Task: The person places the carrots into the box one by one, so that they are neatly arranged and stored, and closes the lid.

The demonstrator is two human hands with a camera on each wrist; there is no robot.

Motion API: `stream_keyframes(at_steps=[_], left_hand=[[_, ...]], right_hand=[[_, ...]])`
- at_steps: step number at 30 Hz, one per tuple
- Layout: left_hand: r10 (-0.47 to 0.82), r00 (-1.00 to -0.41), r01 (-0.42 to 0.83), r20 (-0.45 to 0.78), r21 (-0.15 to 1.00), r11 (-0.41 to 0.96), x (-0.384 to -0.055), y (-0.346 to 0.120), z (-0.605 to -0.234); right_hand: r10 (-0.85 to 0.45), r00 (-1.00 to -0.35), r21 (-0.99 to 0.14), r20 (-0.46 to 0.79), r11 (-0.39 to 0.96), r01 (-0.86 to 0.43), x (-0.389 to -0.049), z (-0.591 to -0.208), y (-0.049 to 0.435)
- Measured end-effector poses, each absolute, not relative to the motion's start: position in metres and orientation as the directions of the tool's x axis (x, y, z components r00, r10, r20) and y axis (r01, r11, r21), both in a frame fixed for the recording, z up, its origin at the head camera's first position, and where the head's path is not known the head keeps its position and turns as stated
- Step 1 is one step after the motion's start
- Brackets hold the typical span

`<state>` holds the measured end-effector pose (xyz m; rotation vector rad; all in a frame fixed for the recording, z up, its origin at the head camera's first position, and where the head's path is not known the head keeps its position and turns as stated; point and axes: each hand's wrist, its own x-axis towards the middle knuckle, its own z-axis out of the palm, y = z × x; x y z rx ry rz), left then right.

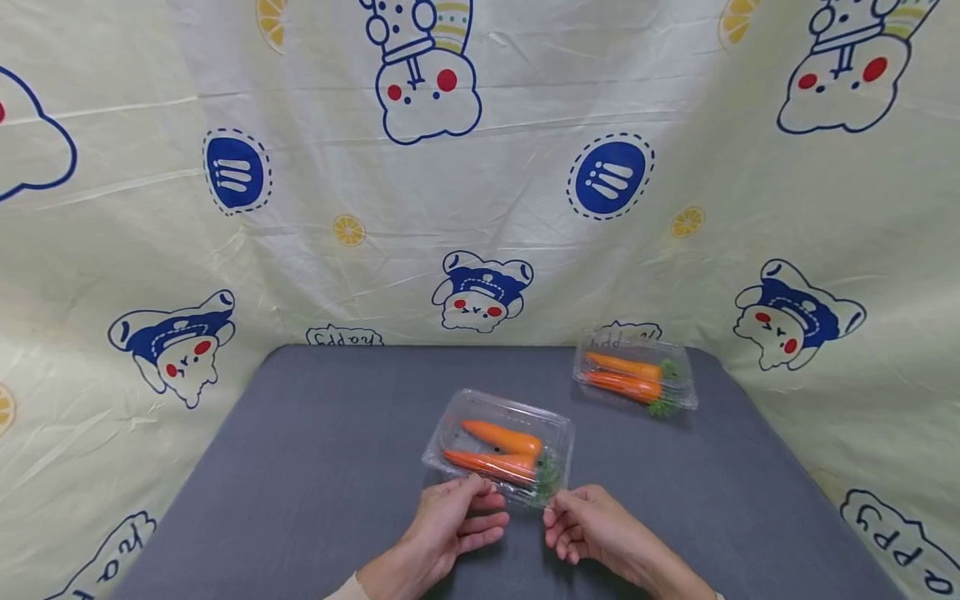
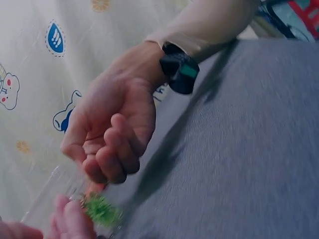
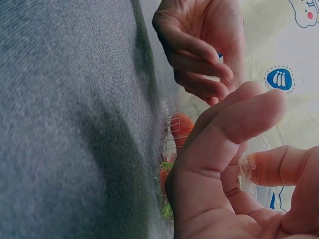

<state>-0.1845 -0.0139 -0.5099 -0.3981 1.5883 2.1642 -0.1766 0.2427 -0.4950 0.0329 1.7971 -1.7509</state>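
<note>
A clear plastic container (image 1: 557, 427) with two orange carrots (image 1: 504, 437) and green carrot tops (image 1: 549, 473) inside lies before me on the dark table. My left hand (image 1: 459, 518) pinches its near edge between thumb and index finger, the other fingers loosely bent below. At the near right corner, my right hand (image 1: 592, 525) pinches the rim with thumb and index finger. The right wrist view shows that thumb (image 3: 279, 167) against the clear plastic. Only the fingers (image 2: 75, 219) of my left hand show in the left wrist view, beside the green tops (image 2: 102, 210).
Another clear plastic container (image 1: 678, 392) with carrots (image 1: 622, 385) and green tops stands at the table's far right corner. The grey table (image 1: 322, 450) ends at a hanging cream cloth (image 1: 510, 192) printed with cartoon figures. A dark device (image 2: 180, 72) is strapped on the right wrist.
</note>
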Motion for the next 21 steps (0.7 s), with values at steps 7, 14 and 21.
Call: stream_keyframes(at_steps=[7, 14, 21], left_hand=[[0.243, -0.88, -0.438, -0.407, 0.895, -0.089, -0.183, -0.034, -0.502], [0.236, -0.9, -0.372, -0.368, 0.928, 0.027, -0.186, -0.061, -0.496], [0.145, -0.98, -0.089, -0.136, 0.952, 0.293, -0.191, -0.1, -0.495]], right_hand=[[-0.345, -0.818, -0.887, -0.46, 0.146, 0.438, -0.176, -0.492, 0.245], [-0.27, -0.85, -0.891, -0.452, 0.176, 0.418, -0.18, -0.49, 0.254], [-0.028, -0.947, -0.882, -0.321, 0.373, 0.288, -0.184, -0.485, 0.262]])
